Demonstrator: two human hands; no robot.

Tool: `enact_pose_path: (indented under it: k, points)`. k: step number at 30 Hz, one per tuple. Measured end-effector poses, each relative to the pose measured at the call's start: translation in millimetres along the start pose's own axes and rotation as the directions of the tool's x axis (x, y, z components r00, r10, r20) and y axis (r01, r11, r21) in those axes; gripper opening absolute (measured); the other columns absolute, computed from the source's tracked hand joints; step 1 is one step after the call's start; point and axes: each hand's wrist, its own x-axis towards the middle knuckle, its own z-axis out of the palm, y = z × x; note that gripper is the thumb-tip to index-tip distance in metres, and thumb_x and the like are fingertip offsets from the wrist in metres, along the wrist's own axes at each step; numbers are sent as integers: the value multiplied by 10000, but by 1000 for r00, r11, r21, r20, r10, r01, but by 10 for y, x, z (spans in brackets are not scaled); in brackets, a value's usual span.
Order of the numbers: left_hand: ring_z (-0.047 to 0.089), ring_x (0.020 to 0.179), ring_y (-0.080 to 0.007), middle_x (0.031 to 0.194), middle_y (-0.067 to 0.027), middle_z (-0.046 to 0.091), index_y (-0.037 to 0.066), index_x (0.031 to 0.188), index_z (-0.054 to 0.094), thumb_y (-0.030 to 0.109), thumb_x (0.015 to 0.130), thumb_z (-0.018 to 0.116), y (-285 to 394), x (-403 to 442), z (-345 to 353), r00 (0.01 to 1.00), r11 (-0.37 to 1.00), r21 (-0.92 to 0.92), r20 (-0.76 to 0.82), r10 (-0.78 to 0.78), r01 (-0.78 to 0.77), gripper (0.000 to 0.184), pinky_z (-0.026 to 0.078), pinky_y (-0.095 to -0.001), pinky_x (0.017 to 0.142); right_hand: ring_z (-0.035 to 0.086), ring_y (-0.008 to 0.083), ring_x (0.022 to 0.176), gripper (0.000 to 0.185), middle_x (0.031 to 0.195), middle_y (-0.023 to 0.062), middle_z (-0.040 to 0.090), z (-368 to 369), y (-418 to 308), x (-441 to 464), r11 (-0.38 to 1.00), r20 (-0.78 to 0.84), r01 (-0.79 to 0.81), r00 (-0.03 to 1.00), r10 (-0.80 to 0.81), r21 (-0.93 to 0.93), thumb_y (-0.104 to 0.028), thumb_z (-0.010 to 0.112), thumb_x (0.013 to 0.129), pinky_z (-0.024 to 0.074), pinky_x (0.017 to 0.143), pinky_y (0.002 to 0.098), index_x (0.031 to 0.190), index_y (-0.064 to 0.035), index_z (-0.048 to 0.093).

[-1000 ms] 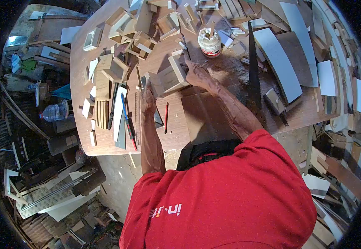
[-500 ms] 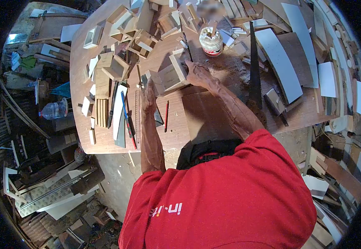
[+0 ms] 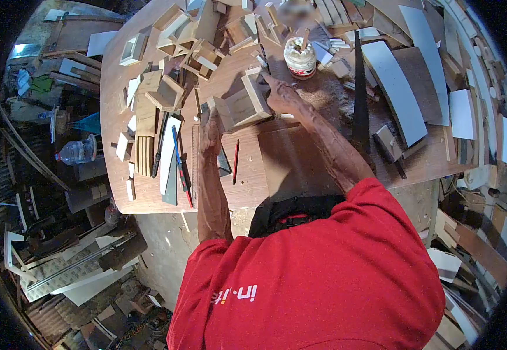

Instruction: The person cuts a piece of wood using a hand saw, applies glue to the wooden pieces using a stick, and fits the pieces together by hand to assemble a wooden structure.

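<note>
A small open wooden box [image 3: 241, 107] with raised side pieces sits between my hands on the table. My left hand [image 3: 209, 133] is closed against the box's left panel, its fingers partly hidden by the hand itself. On the other side, my right hand [image 3: 282, 96] grips the right end piece, with a finger stretched along its upper corner. A red pencil [image 3: 236, 162] lies just right of my left forearm. Beyond my right hand stands a jar of white paste [image 3: 300, 58] with a stick in it.
Several small wooden boxes [image 3: 204, 58] crowd the far left of the table [image 3: 253, 189]. A handsaw blade [image 3: 360, 99] and a curved white panel [image 3: 394, 90] lie at the right. Left of my forearm are a blue-and-red pencil [image 3: 181, 166] and a ruler [image 3: 195, 149].
Both hands keep hold of the wooden box, which stays in nearly the same place. The whole view has shifted slightly.
</note>
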Motion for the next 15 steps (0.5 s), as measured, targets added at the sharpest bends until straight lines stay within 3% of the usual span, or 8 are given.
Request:
enact_pose_path:
  k: [1, 3, 5, 7, 10, 11, 13, 15]
  points:
    - [541, 1072, -252, 1192, -160, 556, -50, 1217, 522, 396, 930, 521, 19, 14, 16, 995, 980, -175, -10, -97, 94, 530, 426, -311, 922, 585, 440, 1035, 577, 1088, 339, 584, 8, 16, 46, 1000, -1, 9, 1000, -9, -27, -46, 482, 726, 474, 878, 466, 1293, 46, 417]
    - [518, 1086, -224, 1218, -154, 540, -31, 1217, 543, 388, 939, 502, -385, 155, -159, 999, 995, -94, 4, -32, 32, 504, 404, -304, 936, 581, 444, 1042, 571, 1105, 346, 574, 12, 19, 88, 998, -4, 19, 1000, -19, -52, -43, 475, 732, 471, 885, 464, 1295, 35, 414]
    - [495, 1100, -196, 1245, -148, 523, -11, 1218, 565, 379, 947, 482, -459, 182, -216, 999, 999, -13, 21, 33, -33, 482, 382, -297, 949, 594, 440, 982, 645, 1003, 337, 600, -11, -24, 110, 995, 28, 20, 999, -18, -94, 15, 455, 734, 455, 828, 474, 1373, 25, 362]
    - [419, 1258, -274, 1364, -212, 435, 32, 1236, 582, 348, 917, 562, -248, 91, -151, 997, 998, -13, 49, 66, -65, 448, 307, -319, 1052, 595, 440, 984, 654, 1011, 339, 597, -15, 22, 134, 995, 29, 31, 999, -28, -93, 15, 454, 734, 456, 826, 475, 1380, 25, 353]
    - [487, 1172, -273, 1276, -210, 495, -80, 1216, 530, 391, 854, 619, -165, 87, -98, 988, 987, 46, 12, 154, -155, 601, 352, -330, 1017, 594, 444, 983, 649, 1024, 345, 590, -45, 53, 106, 996, 38, 26, 999, -23, -86, 7, 456, 735, 455, 820, 484, 1375, 31, 355]
    - [487, 1172, -273, 1276, -210, 495, -80, 1216, 530, 391, 854, 619, -233, 114, -122, 988, 987, 44, 13, 154, -154, 601, 352, -330, 1017, 592, 450, 980, 635, 1028, 350, 586, -65, 56, 85, 997, 44, 14, 999, -11, -79, -1, 459, 736, 454, 816, 490, 1363, 35, 365]
    - [471, 1195, -299, 1310, -240, 461, -104, 1216, 520, 385, 842, 627, -489, 216, -246, 941, 900, 281, 35, 338, -334, 625, 344, -339, 1022, 591, 451, 980, 624, 1033, 356, 580, 53, 173, 73, 992, -31, 64, 997, -68, -110, -8, 465, 737, 456, 821, 488, 1353, 38, 377]
    - [456, 1213, -309, 1322, -259, 443, -114, 1236, 497, 391, 831, 635, -689, 309, -360, 918, 882, 256, 102, 383, -396, 662, 338, -350, 1027, 590, 453, 980, 614, 1039, 361, 574, 118, 193, 43, 983, -94, 118, 987, -131, -141, -16, 471, 737, 458, 826, 486, 1343, 40, 390]
